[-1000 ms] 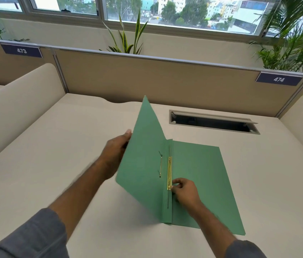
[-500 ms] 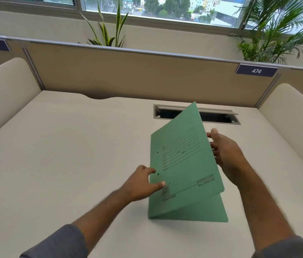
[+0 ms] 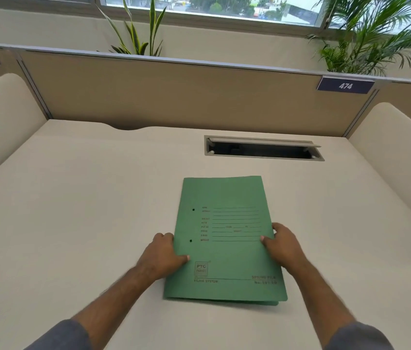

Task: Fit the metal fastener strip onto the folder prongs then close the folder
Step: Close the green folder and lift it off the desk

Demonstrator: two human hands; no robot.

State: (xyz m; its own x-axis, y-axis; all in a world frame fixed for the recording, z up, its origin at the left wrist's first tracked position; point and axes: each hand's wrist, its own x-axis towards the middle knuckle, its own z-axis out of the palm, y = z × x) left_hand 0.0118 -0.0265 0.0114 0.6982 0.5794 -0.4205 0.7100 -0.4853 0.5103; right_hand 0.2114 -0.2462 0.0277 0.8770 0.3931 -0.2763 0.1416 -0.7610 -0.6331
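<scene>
The green folder [image 3: 227, 251] lies flat and closed on the desk, printed front cover up, with two small punch holes near its left edge. My left hand [image 3: 164, 256] rests on the folder's left edge, thumb lying over the cover. My right hand [image 3: 281, 246] holds the right edge, thumb on top of the cover. The metal fastener strip and the prongs are hidden inside the closed folder.
The cream desk [image 3: 73, 210] is bounded by a beige partition [image 3: 174, 97] at the back and padded side panels. A cable slot [image 3: 262, 149] with a raised lid opens behind the folder. Plants stand beyond the partition.
The front cover swung over from the left and came down flat; the folder went from open, with the brass strip showing, to closed. Both hands moved to its side edges.
</scene>
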